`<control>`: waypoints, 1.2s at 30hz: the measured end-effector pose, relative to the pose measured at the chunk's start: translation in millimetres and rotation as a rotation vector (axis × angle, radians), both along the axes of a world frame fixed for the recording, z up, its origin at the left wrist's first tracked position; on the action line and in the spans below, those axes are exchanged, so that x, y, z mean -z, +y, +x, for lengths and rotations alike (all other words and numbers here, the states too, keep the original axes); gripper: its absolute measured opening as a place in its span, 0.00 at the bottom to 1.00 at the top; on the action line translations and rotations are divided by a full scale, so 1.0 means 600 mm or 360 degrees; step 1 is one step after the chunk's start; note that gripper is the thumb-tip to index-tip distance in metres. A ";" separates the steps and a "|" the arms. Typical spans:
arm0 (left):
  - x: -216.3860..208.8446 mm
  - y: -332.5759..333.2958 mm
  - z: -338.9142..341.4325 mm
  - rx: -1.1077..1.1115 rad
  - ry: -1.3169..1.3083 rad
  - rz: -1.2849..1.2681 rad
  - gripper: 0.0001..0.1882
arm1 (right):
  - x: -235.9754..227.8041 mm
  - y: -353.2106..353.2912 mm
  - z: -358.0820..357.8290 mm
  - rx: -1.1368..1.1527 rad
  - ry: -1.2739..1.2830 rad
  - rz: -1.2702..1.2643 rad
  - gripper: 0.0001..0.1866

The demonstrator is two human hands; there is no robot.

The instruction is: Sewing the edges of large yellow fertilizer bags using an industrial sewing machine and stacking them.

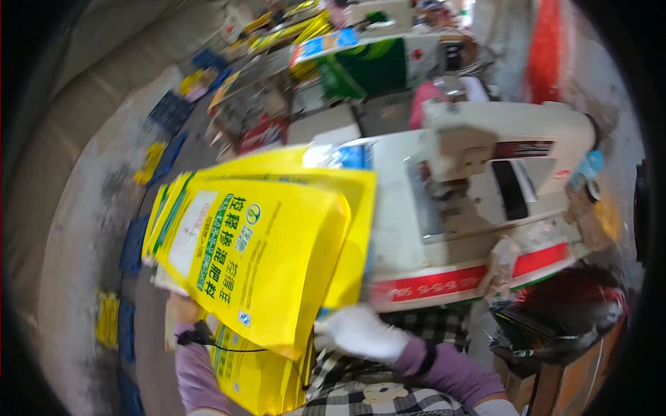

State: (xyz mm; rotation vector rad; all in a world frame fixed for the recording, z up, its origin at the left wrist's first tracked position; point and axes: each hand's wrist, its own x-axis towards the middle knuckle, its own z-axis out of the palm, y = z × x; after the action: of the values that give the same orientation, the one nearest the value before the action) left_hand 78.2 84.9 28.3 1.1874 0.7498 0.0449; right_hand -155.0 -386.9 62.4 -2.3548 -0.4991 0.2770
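"So, from the head view, where is your bag point(270, 256)?"

"Right in front of you, printed face up, well left of the machine's head point(548, 128) and beside the pale surface point(399, 184). A second bag point(359, 236) shows behind it, sticking out on the right, and the lower bags point(253, 381) slope toward your lap."

"And your hands?"

"Your left hand point(182, 307) is at the bag's left edge, its fingers hidden behind it, so how far they are closed, and on what, cannot be told. Your right hand point(362, 333), white-gloved and blurred, has its fingers part bent at the near right edge. Whether they grip or merely touch it cannot be told either."

"How would you handle it well?"

"Probably by supporting both sides together: the bag looks thin and floppy, and its right edge curls. Square it to the second bag before shifting the pair, or the layers may slide apart."

"Anything you should watch?"

"Yes, the cord point(239, 349) from your left wrist. It runs by the bag's bottom edge and could snag, so slip it clear. Mind the checked cloth point(333, 385) below your right hand too; you might pinch a fold along with the bag."
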 end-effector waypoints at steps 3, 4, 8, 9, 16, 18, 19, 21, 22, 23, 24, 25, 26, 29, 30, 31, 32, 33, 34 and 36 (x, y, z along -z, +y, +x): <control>0.069 -0.056 -0.188 0.0140 -0.0182 0.0433 0.23 | 0.002 -0.053 0.083 0.1017 -0.0668 0.0065 0.26; 0.094 -0.090 -0.254 0.0229 -0.0315 0.0482 0.24 | 0.014 -0.066 0.147 0.1034 -0.1071 0.0009 0.26; 0.151 -0.233 -0.432 0.0642 0.0175 0.0012 0.25 | 0.108 -0.056 0.221 0.0586 -0.0177 0.0340 0.31; 0.151 -0.263 -0.452 0.0568 0.0219 -0.0036 0.24 | 0.134 -0.046 0.209 0.0702 0.0464 0.0705 0.31; 0.048 -0.267 -0.426 0.0046 -0.0039 0.0263 0.15 | 0.176 -0.001 0.224 0.0645 -0.0679 0.0485 0.17; 0.020 -0.209 -0.455 -0.0235 -0.0290 0.0336 0.14 | 0.163 0.048 0.245 0.0596 -0.0665 0.0831 0.14; 0.010 -0.178 -0.480 -0.0270 -0.0656 0.0185 0.15 | 0.159 0.087 0.250 0.0400 -0.0785 0.0850 0.13; -0.007 -0.129 -0.541 -0.0393 -0.0575 0.0140 0.17 | 0.161 0.178 0.237 0.0248 -0.0437 0.1025 0.12; -0.011 -0.112 -0.568 -0.0460 -0.0452 0.0178 0.17 | 0.170 0.227 0.222 0.0213 0.0038 0.1263 0.11; -0.014 -0.104 -0.594 -0.0509 -0.0362 0.0277 0.17 | 0.183 0.268 0.204 0.0080 -0.0145 0.0688 0.13; -0.013 -0.100 -0.614 -0.0500 -0.0379 0.0351 0.17 | 0.202 0.304 0.185 -0.0104 -0.0570 0.0139 0.16; -0.009 -0.101 -0.631 -0.0579 -0.0279 0.0375 0.17 | 0.225 0.336 0.167 -0.0203 -0.0900 -0.0141 0.21; 0.002 -0.104 -0.641 -0.0535 -0.0173 0.0500 0.17 | 0.253 0.353 0.149 -0.0217 -0.0903 -0.0299 0.24; 0.072 -0.114 -0.658 -0.0555 0.0017 0.0485 0.16 | 0.349 0.358 0.121 -0.0125 -0.1071 -0.0506 0.23; 0.108 -0.111 -0.662 -0.0517 0.0115 0.0447 0.15 | 0.379 0.348 0.115 -0.0124 -0.0952 -0.0796 0.24; 0.149 -0.107 -0.667 -0.0454 0.0136 0.0394 0.14 | 0.407 0.335 0.119 -0.0143 -0.0705 -0.1049 0.25; 0.191 -0.098 -0.674 -0.0498 0.0172 0.0423 0.14 | 0.430 0.324 0.123 -0.0085 -0.0489 -0.1080 0.26; 0.234 -0.089 -0.681 -0.0381 0.0278 0.0472 0.14 | 0.447 0.311 0.129 -0.0061 -0.0288 -0.1076 0.26; 0.270 -0.081 -0.687 -0.0229 0.0256 0.0522 0.14 | 0.459 0.303 0.135 -0.0018 -0.0225 -0.0960 0.27; 0.311 -0.072 -0.691 -0.0148 0.0552 0.0516 0.16 | 0.462 0.288 0.138 0.0028 -0.0190 -0.0635 0.29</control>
State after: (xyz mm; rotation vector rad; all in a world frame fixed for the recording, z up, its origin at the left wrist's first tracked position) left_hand -336.5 41.9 -158.1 1.4888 1.1341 0.0392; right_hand -72.1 -213.9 -214.9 -2.7754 -0.5170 0.2462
